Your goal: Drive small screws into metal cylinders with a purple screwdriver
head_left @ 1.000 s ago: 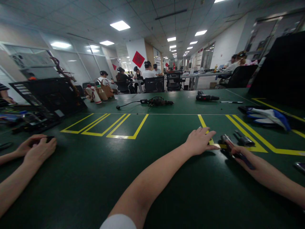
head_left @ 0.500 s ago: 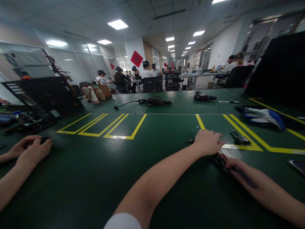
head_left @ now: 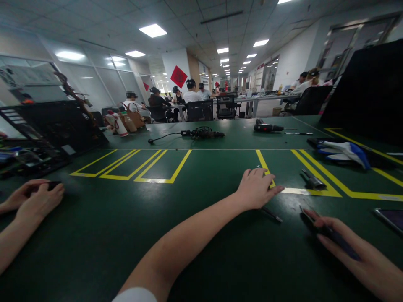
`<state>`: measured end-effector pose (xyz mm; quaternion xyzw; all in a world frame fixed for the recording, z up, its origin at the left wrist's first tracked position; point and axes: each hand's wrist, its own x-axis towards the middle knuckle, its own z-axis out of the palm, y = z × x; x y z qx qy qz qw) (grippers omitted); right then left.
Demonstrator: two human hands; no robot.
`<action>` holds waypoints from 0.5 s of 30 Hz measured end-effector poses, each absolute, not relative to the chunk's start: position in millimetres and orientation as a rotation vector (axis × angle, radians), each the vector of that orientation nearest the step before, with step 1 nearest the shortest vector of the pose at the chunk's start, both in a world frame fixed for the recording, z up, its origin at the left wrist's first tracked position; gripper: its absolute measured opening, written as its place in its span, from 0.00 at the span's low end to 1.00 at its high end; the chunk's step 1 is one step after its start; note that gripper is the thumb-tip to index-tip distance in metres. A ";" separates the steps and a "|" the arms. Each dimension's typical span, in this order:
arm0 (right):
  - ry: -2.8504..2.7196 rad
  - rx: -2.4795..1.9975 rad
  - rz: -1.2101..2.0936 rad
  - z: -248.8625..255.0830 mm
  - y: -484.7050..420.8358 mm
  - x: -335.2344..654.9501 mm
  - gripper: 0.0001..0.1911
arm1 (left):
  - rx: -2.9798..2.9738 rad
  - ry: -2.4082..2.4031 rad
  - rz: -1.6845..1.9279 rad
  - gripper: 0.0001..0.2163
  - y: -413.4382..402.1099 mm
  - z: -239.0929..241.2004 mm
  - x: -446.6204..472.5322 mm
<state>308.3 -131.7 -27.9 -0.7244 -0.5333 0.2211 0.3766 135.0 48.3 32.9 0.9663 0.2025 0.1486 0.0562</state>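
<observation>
Two hands have shifted within the last second. The left hand (head_left: 256, 188), first stretched over the yellow line (head_left: 262, 161) and then pushed further right, has drawn back a little. It lies flat, palm down, released and holding nothing. The right hand (head_left: 355, 255) has pulled away from the metal part (head_left: 311, 181) toward the lower right and is now well apart from it. Its fingers curl loosely about a dark tool (head_left: 333, 238), tip pointing up and left. A thin rod (head_left: 271, 214), mostly hidden under the left hand half a second ago, now lies bare just beside that hand, between the two hands. By the look of it, the tool is no longer at work on the part.

The tabletop (head_left: 94, 235) is dark green with yellow boxes taped on it. A black panel (head_left: 371, 92) stands at the right and a black case (head_left: 53, 126) at the left. A co-worker's two hands (head_left: 31, 199) rest at the left edge around a small dark thing, as before. Further off lie gloves (head_left: 343, 151), a cabled tool (head_left: 201, 133), a drill (head_left: 267, 127) and, at the right edge, a phone (head_left: 390, 218). The room is a long office with ceiling lights, seated people at far desks and a red sign (head_left: 179, 76).
</observation>
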 end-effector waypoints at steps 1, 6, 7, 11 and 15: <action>-1.381 -1.839 0.587 -29.5 -133.1 301.6 0.19 | 2.921 0.624 0.483 0.26 47.5 33.9 127.0; -1.486 -1.802 0.719 -36.0 -138.6 268.6 0.19 | 3.008 0.442 0.333 0.29 30.0 31.9 87.2; -1.504 -1.794 0.751 -36.7 -138.2 262.7 0.19 | 3.031 0.380 0.276 0.28 24.4 30.5 79.7; -1.583 -1.685 0.794 -36.3 -128.4 240.0 0.14 | 3.009 0.399 0.133 0.15 5.5 28.9 51.5; -1.736 -1.583 0.752 -29.7 -112.6 215.5 0.10 | 2.850 0.555 0.113 0.11 2.4 34.9 24.9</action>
